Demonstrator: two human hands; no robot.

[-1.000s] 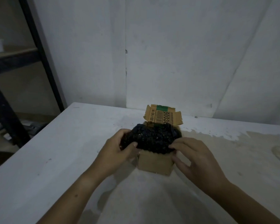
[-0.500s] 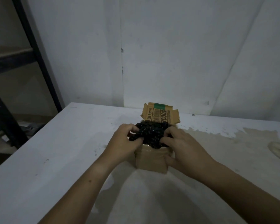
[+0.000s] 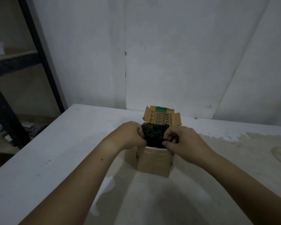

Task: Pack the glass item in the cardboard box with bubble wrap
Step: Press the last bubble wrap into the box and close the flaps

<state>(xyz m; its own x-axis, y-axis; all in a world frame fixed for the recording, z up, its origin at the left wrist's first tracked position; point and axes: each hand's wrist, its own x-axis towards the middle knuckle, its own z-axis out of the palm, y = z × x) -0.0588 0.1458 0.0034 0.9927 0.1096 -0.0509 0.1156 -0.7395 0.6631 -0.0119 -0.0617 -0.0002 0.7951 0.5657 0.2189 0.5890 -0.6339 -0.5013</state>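
While my left hand (image 3: 131,135) and right hand (image 3: 183,142) each pinch one side of the black bubble-wrap bundle (image 3: 154,135), I squeeze it narrow, presumably to fit the cardboard box (image 3: 154,161) mouth. Bundle sits partly in the opening; glass item hidden, likely inside. Printed flap (image 3: 162,118) stands open behind. Box rests on tabletop (image 3: 71,151).

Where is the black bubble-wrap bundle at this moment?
In the head view the black bubble-wrap bundle sits centre frame in the open top of the cardboard box, gripped between the left hand and right hand, just before the raised printed flap.
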